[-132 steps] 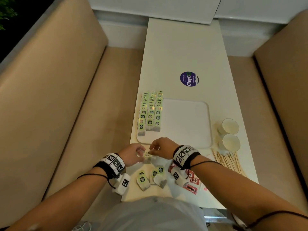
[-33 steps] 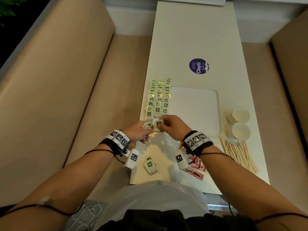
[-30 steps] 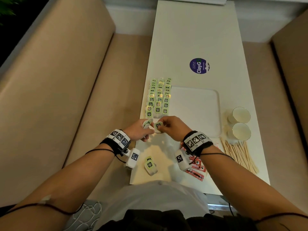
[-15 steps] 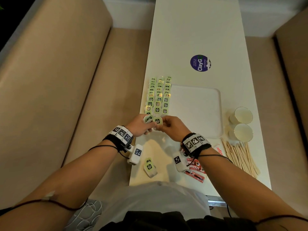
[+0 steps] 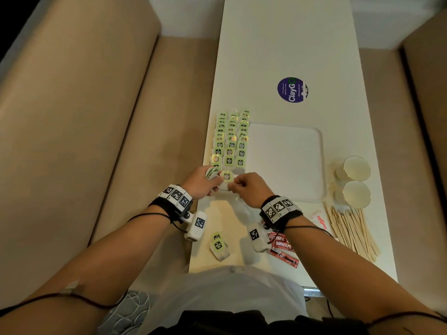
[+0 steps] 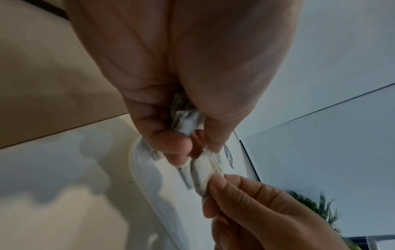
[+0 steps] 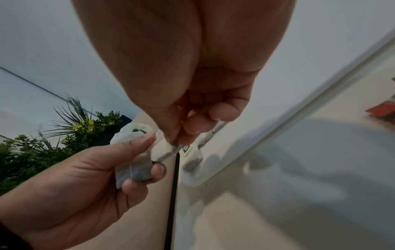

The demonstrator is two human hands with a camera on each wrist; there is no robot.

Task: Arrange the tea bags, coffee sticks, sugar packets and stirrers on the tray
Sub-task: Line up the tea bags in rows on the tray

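Lettering is legible in three places: "NESCAFE" on the red foil coffee sticks (image 5: pixel 281 245) near the counter's (image 5: pixel 287 44) near edge, "sugar" in red on a white paper packet (image 5: pixel 320 220) beside them, and "ClayGo" on a round purple sticker (image 5: pixel 292 90). Green-tagged tea bags (image 5: pixel 231 141) fill three overlapping rows along the left edge of the white rounded-corner tray (image 5: pixel 290 160). The left hand (image 5: pixel 202 182) grips a bunch of gauzy tea bags; the right hand (image 5: pixel 249 187) pinches a single tea bag (image 5: pixel 227 177) at the tray's near-left corner. Thin wooden stirrers (image 5: pixel 350 229) and two paper cups (image 5: pixel 353 181) sit along the right edge.
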